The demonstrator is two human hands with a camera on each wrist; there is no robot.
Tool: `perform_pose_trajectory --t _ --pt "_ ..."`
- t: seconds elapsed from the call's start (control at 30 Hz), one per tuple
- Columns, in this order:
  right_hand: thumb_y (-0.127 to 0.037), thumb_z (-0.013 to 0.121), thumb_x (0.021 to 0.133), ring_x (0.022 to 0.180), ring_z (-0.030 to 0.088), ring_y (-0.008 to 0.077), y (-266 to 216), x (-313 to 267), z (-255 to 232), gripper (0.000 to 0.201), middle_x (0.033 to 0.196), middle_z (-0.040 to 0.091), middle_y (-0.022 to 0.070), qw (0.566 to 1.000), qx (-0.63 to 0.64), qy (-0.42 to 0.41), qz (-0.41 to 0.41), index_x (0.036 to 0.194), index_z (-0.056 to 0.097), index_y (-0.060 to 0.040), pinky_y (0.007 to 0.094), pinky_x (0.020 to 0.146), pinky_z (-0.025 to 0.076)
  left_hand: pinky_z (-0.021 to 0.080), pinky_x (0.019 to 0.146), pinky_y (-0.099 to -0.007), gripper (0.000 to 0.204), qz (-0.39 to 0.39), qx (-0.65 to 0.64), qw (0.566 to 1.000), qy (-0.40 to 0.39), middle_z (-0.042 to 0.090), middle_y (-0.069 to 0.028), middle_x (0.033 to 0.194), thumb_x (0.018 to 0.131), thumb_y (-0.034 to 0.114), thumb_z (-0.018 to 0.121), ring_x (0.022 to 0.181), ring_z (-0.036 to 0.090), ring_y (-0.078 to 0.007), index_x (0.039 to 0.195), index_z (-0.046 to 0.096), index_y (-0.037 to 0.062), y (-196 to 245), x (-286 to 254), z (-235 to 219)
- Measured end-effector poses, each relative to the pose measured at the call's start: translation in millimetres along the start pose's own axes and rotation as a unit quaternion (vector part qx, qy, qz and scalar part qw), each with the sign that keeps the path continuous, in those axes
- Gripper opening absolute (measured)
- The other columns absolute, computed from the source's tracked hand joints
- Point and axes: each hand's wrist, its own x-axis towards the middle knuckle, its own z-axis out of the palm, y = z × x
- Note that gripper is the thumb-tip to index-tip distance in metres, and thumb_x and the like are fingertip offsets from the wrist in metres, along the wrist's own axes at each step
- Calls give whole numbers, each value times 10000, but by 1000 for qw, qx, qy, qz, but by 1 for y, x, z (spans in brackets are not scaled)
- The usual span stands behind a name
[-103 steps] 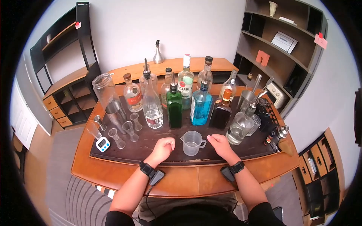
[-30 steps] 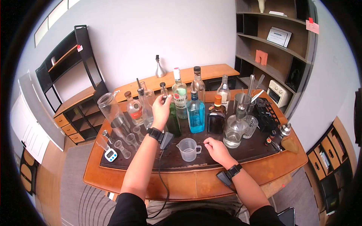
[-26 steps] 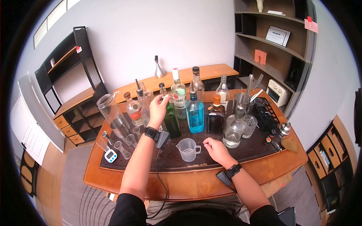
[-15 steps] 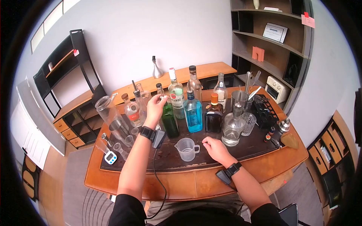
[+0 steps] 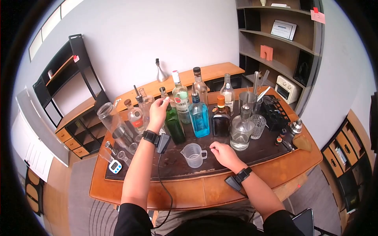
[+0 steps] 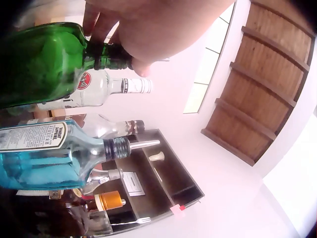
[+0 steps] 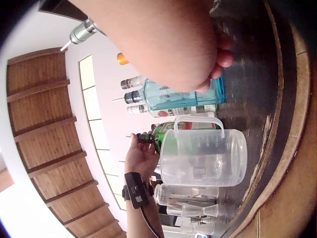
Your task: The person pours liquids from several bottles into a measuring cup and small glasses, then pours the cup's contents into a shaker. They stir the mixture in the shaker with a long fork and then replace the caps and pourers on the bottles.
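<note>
While our left hand reaches up among the bottles, its grip is curled round the neck of the square-shouldered green glass bottle, thumb and fingers closed just below the cap — the left wrist view confirms the hold. That bottle stands upright on the dark rectangular bar mat covering the brown wooden counter, just beside the blue glass bottle with a metal pourer. Our right hand rests on the mat, fingers loosely curled and holding nothing — near the clear plastic measuring jug with a handle, not touching it. A white-labelled clear rum bottle stands behind the green one.
</note>
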Motion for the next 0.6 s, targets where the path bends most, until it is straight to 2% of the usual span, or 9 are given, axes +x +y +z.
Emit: perform_pose_trajectory --t 0.13,0.2,0.4,0.53,0.6 --pt "-159 619 955 885 671 406 0 0 0 121 940 705 188 1000 -4 -2 2 1029 612 -64 490 729 532 490 742 -302 374 5 21 1000 9 707 -63 869 981 331 664 798 612 -113 1051 698 -35 1 -1 0" --pt "-158 618 955 885 671 406 -1 0 -1 119 937 704 188 1000 -7 -1 2 1027 611 -63 490 729 533 496 751 -297 336 32 -41 999 7 710 -60 917 975 279 682 815 624 -114 1096 680 -35 2 -5 3" --pt "-151 615 954 893 670 406 -1 -1 -1 116 947 703 191 1000 -6 -5 -3 1025 610 -60 486 735 535 499 763 -294 310 63 -46 997 7 707 -56 952 966 200 695 832 627 -112 1165 661 -35 3 -9 1" --pt "-148 615 953 900 669 407 -2 -1 -1 117 955 702 192 1000 -4 -4 -3 1029 611 -59 481 742 538 496 757 -295 331 92 -56 994 -1 707 -58 929 985 256 673 819 614 -112 1148 676 -32 -3 -3 0" --pt "-147 615 952 901 669 408 -1 -2 -1 117 957 702 192 1000 -3 -5 -3 1030 612 -59 480 744 539 493 754 -293 383 -18 -74 997 -5 709 -60 906 1000 334 644 821 611 -110 1105 694 -31 -3 5 -4"
